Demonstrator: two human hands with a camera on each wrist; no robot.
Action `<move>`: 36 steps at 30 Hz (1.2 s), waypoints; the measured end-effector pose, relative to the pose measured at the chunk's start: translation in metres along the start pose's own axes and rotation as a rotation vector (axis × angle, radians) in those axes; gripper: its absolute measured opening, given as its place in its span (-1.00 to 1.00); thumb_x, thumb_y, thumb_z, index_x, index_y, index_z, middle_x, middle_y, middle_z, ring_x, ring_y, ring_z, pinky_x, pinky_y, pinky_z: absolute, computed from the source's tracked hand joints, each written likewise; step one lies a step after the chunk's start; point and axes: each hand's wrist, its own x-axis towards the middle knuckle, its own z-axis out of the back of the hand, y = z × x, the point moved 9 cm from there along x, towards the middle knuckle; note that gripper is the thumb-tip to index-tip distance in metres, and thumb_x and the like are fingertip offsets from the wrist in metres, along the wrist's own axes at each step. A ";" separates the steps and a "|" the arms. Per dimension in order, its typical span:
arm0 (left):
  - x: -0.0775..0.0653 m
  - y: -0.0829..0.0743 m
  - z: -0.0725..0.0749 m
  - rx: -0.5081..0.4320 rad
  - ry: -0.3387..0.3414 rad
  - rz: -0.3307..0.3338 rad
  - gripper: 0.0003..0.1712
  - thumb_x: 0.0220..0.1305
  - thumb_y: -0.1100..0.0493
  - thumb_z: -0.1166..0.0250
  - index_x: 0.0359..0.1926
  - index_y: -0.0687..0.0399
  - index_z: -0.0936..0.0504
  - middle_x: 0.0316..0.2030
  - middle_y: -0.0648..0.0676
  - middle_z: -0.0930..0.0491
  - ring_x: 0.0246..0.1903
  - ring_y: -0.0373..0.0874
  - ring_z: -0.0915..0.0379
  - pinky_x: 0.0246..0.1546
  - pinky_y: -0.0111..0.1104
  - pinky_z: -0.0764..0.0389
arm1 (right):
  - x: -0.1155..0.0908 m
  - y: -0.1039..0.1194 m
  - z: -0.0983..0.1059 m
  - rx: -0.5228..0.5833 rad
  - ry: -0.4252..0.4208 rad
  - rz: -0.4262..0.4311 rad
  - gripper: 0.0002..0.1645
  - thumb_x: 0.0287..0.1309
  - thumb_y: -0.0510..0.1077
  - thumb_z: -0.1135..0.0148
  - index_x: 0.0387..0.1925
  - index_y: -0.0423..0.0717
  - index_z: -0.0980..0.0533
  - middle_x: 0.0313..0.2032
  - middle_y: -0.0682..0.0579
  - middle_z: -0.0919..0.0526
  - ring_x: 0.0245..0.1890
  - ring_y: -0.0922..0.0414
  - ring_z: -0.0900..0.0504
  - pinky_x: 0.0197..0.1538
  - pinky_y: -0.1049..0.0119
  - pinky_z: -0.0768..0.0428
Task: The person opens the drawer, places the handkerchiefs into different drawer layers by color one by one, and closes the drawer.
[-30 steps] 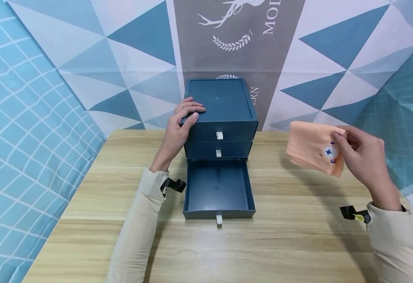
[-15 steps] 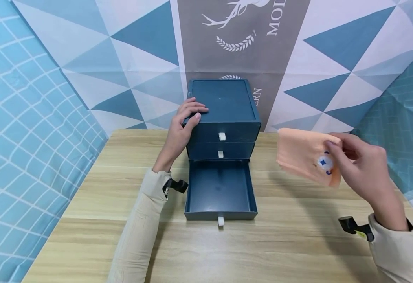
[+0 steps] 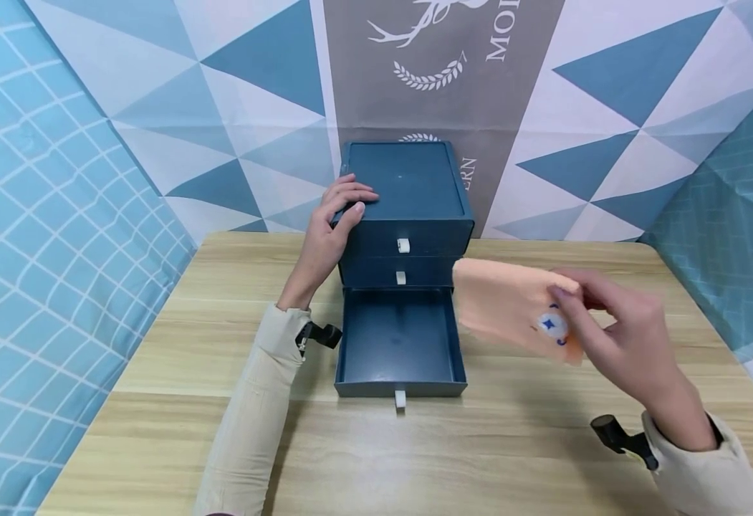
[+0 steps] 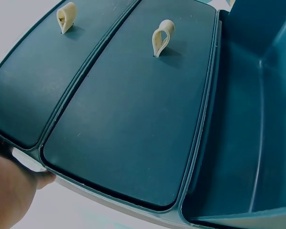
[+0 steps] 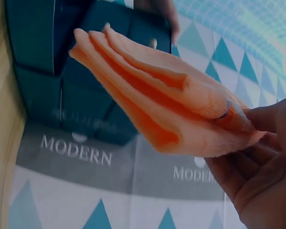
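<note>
In the head view, a dark blue desktop drawer cabinet stands on the table, its bottom drawer pulled out with nothing inside. My left hand rests on the cabinet's top left corner, fingers lying over the top. My right hand pinches a folded peach towel with a small blue and white pattern by its right end. The towel is in the air, its left end near the drawer's right wall. In the right wrist view, the layered folds of the towel show.
Two shut upper drawers with white pull tabs sit above the pulled-out one. Behind the cabinet hangs a patterned wall cloth. The light wooden table extends on both sides.
My right hand has carried the towel leftward and slightly down, from well right of the cabinet to beside the drawer. The left hand stays on the cabinet's corner.
</note>
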 end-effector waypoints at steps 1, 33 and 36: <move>0.000 0.000 0.000 -0.002 0.001 -0.003 -0.67 0.50 0.35 0.00 0.07 0.47 -0.59 0.17 0.35 -0.46 0.46 0.17 0.04 0.46 -0.34 0.04 | -0.001 0.003 -0.003 0.012 0.001 0.011 -0.82 0.22 -0.31 -0.32 -0.14 -0.27 -0.69 -0.43 -0.01 -0.71 -0.50 0.41 -0.62 -0.25 0.66 -0.54; 0.000 0.000 -0.001 -0.002 -0.008 -0.007 -0.68 0.50 0.36 0.00 0.06 0.48 -0.60 0.16 0.36 -0.47 0.45 0.17 0.02 0.47 -0.32 0.04 | -0.007 0.004 -0.140 0.464 0.163 -0.189 -0.70 0.30 -0.42 -0.18 0.01 -0.19 -0.61 -0.32 0.03 -0.72 -0.49 0.22 -0.63 -0.38 0.41 -0.63; 0.001 0.000 -0.003 -0.006 -0.004 -0.009 -0.67 0.50 0.36 0.00 0.06 0.48 -0.60 0.16 0.36 -0.47 0.46 0.17 0.03 0.46 -0.32 0.04 | -0.012 -0.005 -0.152 0.501 0.174 -0.250 -0.73 0.34 -0.41 -0.15 -0.01 -0.17 -0.61 -0.37 0.05 -0.72 -0.53 0.20 -0.60 -0.46 0.39 -0.58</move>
